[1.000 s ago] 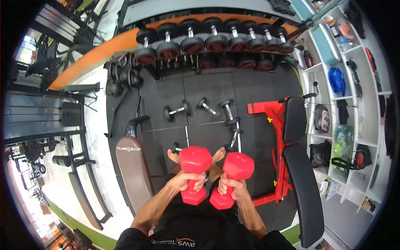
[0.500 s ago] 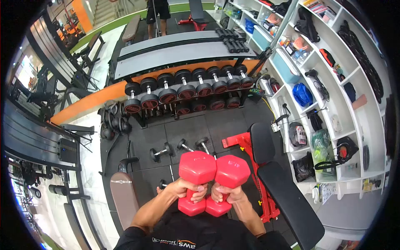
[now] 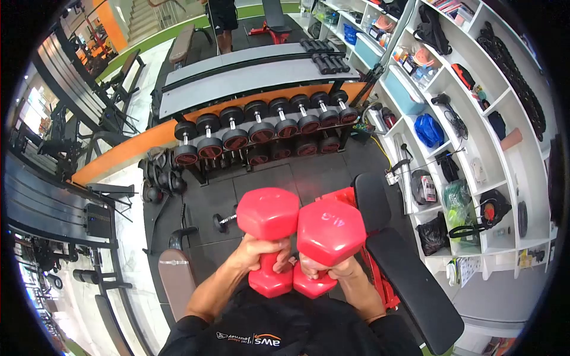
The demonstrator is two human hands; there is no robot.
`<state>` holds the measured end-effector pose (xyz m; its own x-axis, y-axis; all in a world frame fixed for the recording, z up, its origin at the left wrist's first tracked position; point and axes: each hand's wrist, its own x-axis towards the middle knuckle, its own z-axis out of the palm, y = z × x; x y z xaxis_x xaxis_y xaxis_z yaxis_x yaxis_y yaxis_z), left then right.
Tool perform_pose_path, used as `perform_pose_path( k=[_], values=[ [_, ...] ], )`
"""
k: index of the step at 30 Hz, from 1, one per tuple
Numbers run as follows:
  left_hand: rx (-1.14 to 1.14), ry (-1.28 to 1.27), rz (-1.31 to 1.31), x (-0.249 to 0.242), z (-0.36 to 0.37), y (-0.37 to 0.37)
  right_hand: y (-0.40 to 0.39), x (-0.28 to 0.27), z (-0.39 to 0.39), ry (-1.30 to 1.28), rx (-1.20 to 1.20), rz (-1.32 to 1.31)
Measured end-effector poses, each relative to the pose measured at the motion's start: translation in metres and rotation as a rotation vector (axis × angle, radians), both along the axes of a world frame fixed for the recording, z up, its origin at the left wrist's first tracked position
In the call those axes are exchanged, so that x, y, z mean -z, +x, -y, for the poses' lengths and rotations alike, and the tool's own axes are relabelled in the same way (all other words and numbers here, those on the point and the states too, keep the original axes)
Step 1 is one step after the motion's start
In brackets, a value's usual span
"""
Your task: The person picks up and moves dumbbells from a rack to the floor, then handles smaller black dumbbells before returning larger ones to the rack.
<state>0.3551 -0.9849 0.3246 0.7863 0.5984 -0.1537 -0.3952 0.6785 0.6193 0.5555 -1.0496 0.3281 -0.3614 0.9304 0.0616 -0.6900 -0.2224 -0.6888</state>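
My left hand [image 3: 261, 251] is wrapped round the handle of a red hex dumbbell [image 3: 268, 212]. A second red hex dumbbell [image 3: 331, 230] is gripped by my right hand [image 3: 343, 269], whose fingers are partly hidden behind its upper head. Both weights are held side by side in front of my chest, their long axes running away from me. The upper heads are close together, and the lower ends sit near my black shirt. Beyond the left dumbbell, a small black and chrome dumbbell [image 3: 221, 222] lies on the floor, partly covered.
A rack of black dumbbells [image 3: 261, 130] stands ahead before a mirror. To the right are a black padded bench [image 3: 409, 285] with a red frame and white shelves [image 3: 502, 169] full of bags. A brown pad [image 3: 177, 279] is at left, with kettlebells [image 3: 159, 178] further off.
Both red dumbbells have come up nearer the camera and look larger, covering more of the floor dumbbells. Their upper heads have shifted slightly apart. My hands keep their grip.
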Motion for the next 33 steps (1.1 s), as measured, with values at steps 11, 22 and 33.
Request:
perform_pose_path(
  k=[11, 22, 33],
  values=[
    [-0.013, 0.089, 0.195, 0.019, -0.119, -0.035, -0.019, 0.014, -0.114, 0.281, 0.115, 0.216],
    [-0.103, 0.072, 0.108, 0.015, -0.190, -0.094, -0.069, 0.018, -0.213, 0.226, -0.132, 0.205],
    [-0.094, 0.046, 0.118, 0.007, -0.246, -0.074, -0.053, 0.021, -0.275, -0.093, -0.255, -0.272]
  ],
)
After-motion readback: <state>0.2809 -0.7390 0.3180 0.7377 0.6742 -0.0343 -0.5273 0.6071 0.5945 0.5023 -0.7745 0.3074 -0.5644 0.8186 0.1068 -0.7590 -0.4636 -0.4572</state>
